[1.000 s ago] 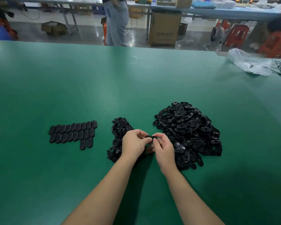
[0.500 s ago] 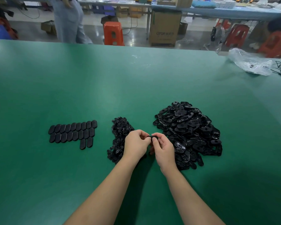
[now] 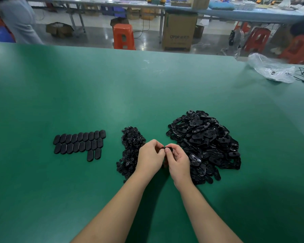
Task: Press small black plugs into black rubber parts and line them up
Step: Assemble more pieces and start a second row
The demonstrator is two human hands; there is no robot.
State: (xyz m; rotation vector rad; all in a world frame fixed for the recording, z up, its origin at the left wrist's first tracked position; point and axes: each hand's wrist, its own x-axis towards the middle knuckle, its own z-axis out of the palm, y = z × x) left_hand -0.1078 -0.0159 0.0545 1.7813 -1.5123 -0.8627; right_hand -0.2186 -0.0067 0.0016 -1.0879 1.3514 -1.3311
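Two hands meet near the middle of the green surface [image 3: 112, 95], toward its near edge. Left hand [image 3: 150, 157] and right hand [image 3: 178, 161] are both curled in, fingers [image 3: 167, 151] pinching one small black part [image 3: 168, 148] between them, held just above the surface. Whether a plug is already seated in it is too small to tell. Just beside the left hand lies the plug pile [image 3: 130, 151], a narrow heap running toward the near edge. Touching the right hand's outer side sits the big heap of rubber parts [image 3: 205, 144]. Well apart, toward the left edge, the finished row [image 3: 79, 143] lies flat: two neat lines of ovals side by side, with two more started beneath. At the far right corner rests a crumpled plastic bag [image 3: 270, 69].
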